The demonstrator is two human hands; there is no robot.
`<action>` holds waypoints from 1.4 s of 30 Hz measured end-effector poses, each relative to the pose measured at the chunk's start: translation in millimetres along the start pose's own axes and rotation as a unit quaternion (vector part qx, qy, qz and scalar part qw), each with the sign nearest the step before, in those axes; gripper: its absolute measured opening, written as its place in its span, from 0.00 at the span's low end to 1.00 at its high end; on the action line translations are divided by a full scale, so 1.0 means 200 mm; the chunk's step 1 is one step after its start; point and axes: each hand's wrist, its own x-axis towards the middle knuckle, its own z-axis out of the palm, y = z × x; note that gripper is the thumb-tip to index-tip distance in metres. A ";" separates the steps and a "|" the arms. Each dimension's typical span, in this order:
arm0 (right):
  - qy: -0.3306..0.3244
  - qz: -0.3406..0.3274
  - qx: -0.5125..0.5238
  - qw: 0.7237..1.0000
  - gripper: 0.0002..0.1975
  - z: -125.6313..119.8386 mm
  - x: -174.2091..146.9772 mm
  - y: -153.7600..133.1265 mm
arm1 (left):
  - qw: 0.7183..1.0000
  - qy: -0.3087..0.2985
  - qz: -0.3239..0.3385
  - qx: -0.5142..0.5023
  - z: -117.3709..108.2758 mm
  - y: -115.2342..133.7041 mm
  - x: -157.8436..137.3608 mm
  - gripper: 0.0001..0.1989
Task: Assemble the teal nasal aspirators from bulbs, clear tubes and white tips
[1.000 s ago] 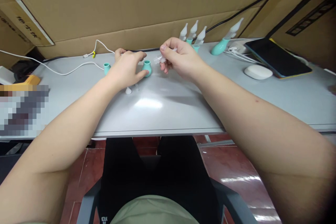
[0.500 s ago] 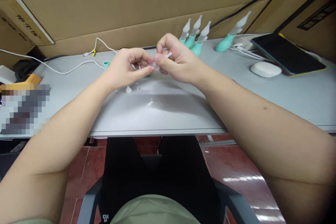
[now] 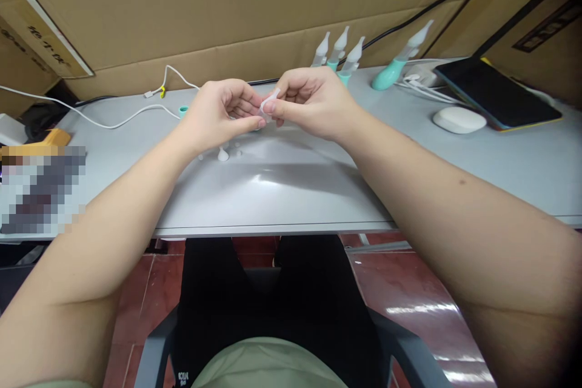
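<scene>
Over the table, my left hand (image 3: 217, 110) and my right hand (image 3: 316, 103) meet fingertip to fingertip. Between them is a small nasal aspirator tip (image 3: 273, 97), white and tapered, with a clear piece at its lower end. The right thumb and fingers pinch the tip, and the left thumb and fingers close on the clear end; the fingers partly hide both. Below the left hand, a white cone-shaped tip (image 3: 222, 154) stands on the table among several tiny white pieces. Beside the left wrist shows the rim of a teal bulb (image 3: 183, 111), mostly hidden.
Several teal nasal aspirators (image 3: 352, 60) with white tips stand behind my right hand; another aspirator (image 3: 390, 74) leans further right. A white oval case (image 3: 459, 120) and a black tablet-like slab (image 3: 500, 94) lie on the right. A white cable (image 3: 122, 124) crosses the left side.
The white tip has turned more upright and shifted slightly left and down between my fingers. My right hand has rolled and lowered a little; the left has barely moved.
</scene>
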 end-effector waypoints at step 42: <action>-0.249 0.097 -0.171 0.948 0.12 -0.07 -0.03 -0.06 | 0.997 -0.022 -0.053 -0.053 -0.04 0.00 0.00 0.09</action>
